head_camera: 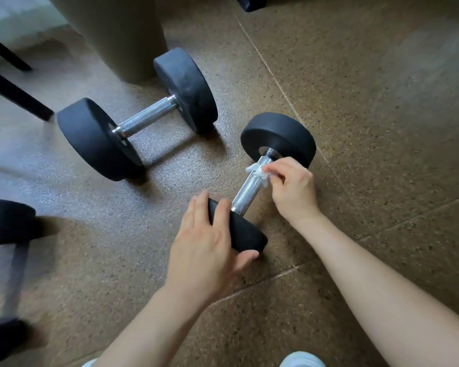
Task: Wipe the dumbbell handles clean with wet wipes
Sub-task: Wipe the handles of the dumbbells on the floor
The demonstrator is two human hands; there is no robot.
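White wipe (256, 170) is pinched on the dumbbell handle (247, 192) by the right hand (294, 190) — the near weight (244, 231) is gripped by the left hand (202, 245), fingers (221, 211) curled.

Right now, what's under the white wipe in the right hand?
The wipe lies on the knurled metal handle, close to its far weight, pinched by the right hand. The stretch of handle beneath it is covered.
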